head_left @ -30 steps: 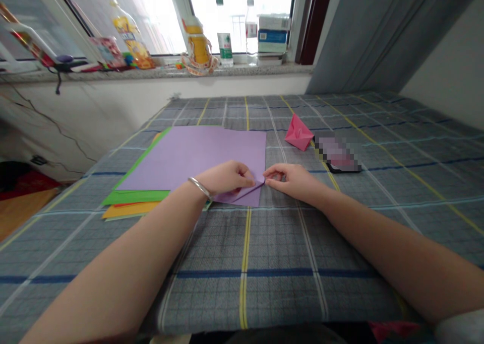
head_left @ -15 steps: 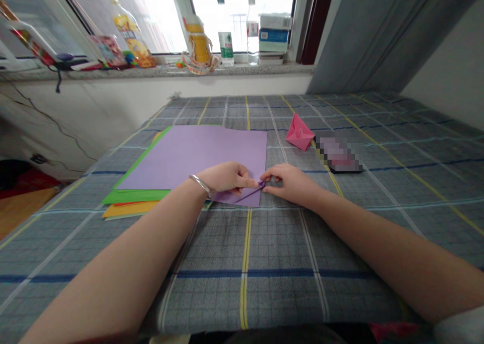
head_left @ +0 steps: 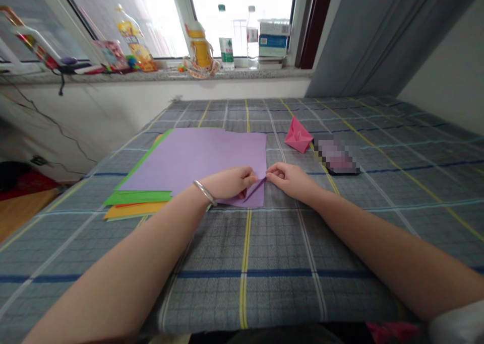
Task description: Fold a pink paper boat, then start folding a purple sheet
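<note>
Spread widest of all, plaid cloth (head_left: 212,293): plenty of open room from the paper down to the near edge, and more on the far side. Lying left of centre, purple paper (head_left: 196,157), unmoved over the past second, with green sheet (head_left: 139,198) and orange sheet (head_left: 136,209) poking out at the near left. Ending at a straight right edge, with bare cloth just beyond. Over the near right corner, left hand (head_left: 232,183), now drawn back slightly from the other fingertips after almost meeting them half a second ago. Fingers curled in; cannot tell whether gripping paper or only resting on it. Opposite, just outside the right edge, right hand (head_left: 289,179): pinched together at the tips, seemingly on the paper's turned edge. Farther off, clear of both wrists, phone (head_left: 336,155), then just beside it pink fold (head_left: 298,135), both unshifted, with a free strip of cloth before the paper. Smallest and most altered, flap (head_left: 254,189) at the corner: slanting more steeply than half a second ago. Probably meaning a loosely raised fold, not yet creased flat.
</note>
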{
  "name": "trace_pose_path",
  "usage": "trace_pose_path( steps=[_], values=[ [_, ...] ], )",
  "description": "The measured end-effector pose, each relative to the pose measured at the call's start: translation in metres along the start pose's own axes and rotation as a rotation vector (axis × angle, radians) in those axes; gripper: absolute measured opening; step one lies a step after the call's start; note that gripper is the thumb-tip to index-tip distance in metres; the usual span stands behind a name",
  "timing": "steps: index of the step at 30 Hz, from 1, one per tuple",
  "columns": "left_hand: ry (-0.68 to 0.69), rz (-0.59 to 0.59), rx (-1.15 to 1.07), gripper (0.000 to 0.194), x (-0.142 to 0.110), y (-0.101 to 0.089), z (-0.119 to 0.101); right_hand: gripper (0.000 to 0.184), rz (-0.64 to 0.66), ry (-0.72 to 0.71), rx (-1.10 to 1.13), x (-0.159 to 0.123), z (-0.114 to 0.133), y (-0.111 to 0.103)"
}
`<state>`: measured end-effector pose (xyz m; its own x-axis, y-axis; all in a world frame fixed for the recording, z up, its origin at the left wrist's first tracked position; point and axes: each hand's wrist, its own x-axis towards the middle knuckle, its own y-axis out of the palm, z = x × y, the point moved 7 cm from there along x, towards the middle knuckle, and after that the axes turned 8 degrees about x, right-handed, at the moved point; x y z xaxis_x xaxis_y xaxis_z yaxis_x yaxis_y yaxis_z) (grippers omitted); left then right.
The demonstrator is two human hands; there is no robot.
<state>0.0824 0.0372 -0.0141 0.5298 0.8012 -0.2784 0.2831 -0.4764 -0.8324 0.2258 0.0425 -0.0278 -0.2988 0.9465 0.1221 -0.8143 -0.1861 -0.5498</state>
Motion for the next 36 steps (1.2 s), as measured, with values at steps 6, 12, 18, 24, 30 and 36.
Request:
trace_pose_path(
  steps=[6,12,18,24,30,36],
  values=[
    [0.213,-0.261,0.346,0.02,-0.006,0.008,-0.039,0.044,-0.083,0.186,0.204,0.005,-0.016,-0.005],
    [0.34,-0.344,0.535,0.019,-0.009,0.031,-0.064,0.045,-0.094,0.356,0.239,0.009,-0.022,-0.007],
    [0.372,-0.385,0.583,0.027,-0.014,0.023,-0.068,0.009,-0.172,0.197,-0.057,0.011,-0.015,-0.028],
    [0.318,-0.452,0.617,0.031,-0.009,0.006,-0.046,0.016,-0.319,0.143,-0.236,0.006,-0.033,-0.078],
    [0.252,-0.461,0.652,0.023,-0.001,0.007,-0.028,0.012,-0.499,0.127,-0.278,-0.009,-0.029,-0.131],
    [0.364,-0.432,0.641,0.027,0.001,0.015,-0.036,0.009,-0.714,0.199,-0.233,-0.025,-0.037,-0.183]
  ],
)
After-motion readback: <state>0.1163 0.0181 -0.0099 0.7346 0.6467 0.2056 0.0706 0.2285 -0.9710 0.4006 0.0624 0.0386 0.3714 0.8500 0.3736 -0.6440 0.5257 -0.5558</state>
